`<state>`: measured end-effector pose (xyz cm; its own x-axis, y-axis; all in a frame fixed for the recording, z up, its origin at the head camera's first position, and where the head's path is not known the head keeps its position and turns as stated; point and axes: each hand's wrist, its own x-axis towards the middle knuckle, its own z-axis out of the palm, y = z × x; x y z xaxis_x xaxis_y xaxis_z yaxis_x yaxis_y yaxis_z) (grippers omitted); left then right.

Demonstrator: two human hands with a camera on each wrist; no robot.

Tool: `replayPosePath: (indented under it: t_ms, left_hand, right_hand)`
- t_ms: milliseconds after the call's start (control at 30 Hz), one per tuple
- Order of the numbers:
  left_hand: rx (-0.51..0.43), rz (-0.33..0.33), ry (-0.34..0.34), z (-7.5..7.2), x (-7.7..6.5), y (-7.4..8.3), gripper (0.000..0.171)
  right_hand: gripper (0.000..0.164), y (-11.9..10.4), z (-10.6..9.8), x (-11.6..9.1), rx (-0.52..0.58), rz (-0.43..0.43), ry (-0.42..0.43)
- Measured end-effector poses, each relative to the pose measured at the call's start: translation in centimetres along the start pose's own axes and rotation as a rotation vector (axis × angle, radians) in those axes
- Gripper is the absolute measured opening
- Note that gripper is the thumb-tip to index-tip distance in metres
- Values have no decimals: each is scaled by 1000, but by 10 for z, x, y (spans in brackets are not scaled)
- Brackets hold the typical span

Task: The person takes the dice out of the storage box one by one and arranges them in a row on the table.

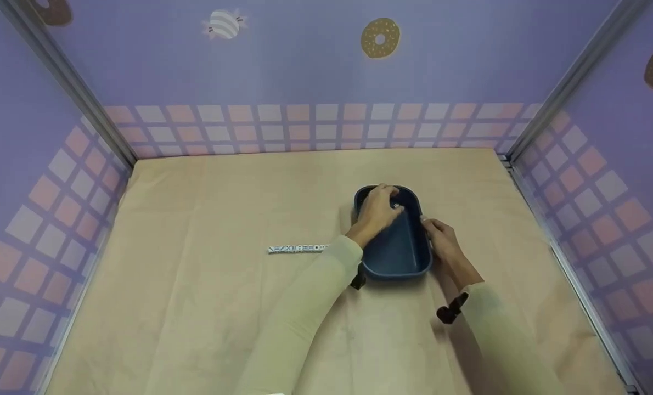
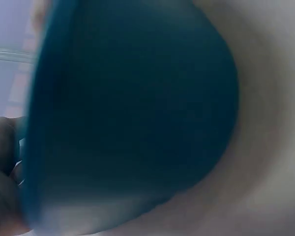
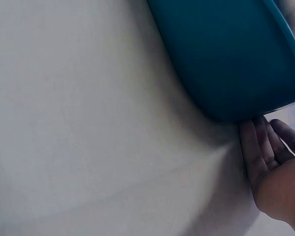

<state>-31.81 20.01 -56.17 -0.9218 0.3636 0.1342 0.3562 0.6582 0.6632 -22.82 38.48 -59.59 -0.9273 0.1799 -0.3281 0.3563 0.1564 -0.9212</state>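
Observation:
A dark blue rectangular tub (image 1: 395,258) with rounded corners stands on the cloth-covered table. My left hand (image 1: 378,211) reaches over its left rim into the far end, thumb and forefinger apart. A small white block (image 1: 397,206) with dark marks shows near the thumb, inside the tub; it does not look pinched. My right hand (image 1: 443,238) holds the tub's right side, thumb at the rim and fingers (image 3: 253,147) against the outside near the base. Left of the tub, a row of small white blocks (image 1: 296,249) with black symbols lies in line, its right end hidden by the left sleeve.
Beige cloth (image 1: 206,307) covers the table, slightly creased. A purple wall (image 1: 304,71) with pink and white checks closes off the back, with similar walls at both sides. Metal rails (image 1: 584,307) run along the side edges.

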Motion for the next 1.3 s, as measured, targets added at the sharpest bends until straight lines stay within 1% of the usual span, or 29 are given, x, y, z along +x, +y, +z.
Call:
replayPosePath:
  t_ms: [200, 300, 467, 600, 700, 800, 933, 1067, 1200, 1300]
  left_hand:
    - [-18, -31, -16, 17, 1, -6, 47]
    - [-34, -33, -35, 22, 1, -8, 50]
    - [-36, -23, -62, 23, 1, -12, 54]
    - [-1, -5, -100, 24, 2, -12, 53]
    - [20, 15, -136, 25, 2, -12, 51]
    - [34, 41, -167, 26, 2, -13, 46]
    - [42, 73, -177, 26, 1, -14, 34]
    - [67, 83, -184, 26, 0, -15, 23]
    - [100, 90, -195, 26, -2, -16, 20]
    - [106, 92, -201, 27, -3, -17, 19]
  right_hand:
    - [69, 0, 2, 1, -2, -8, 12]
    - [68, 0, 1, 2, 2, -4, 13]
    - [67, 0, 2, 3, 6, -7, 15]
    - [66, 0, 2, 3, 2, -19, 26]
    - [66, 0, 1, 2, 8, -19, 26]
    - [67, 1, 0, 2, 22, -8, 9]
    - [68, 1, -2, 2, 22, 3, -8]
    - [68, -1, -2, 2, 10, 6, -15]
    - [68, -1, -2, 2, 1, 1, -19]
    - [69, 0, -2, 1, -1, -3, -13]
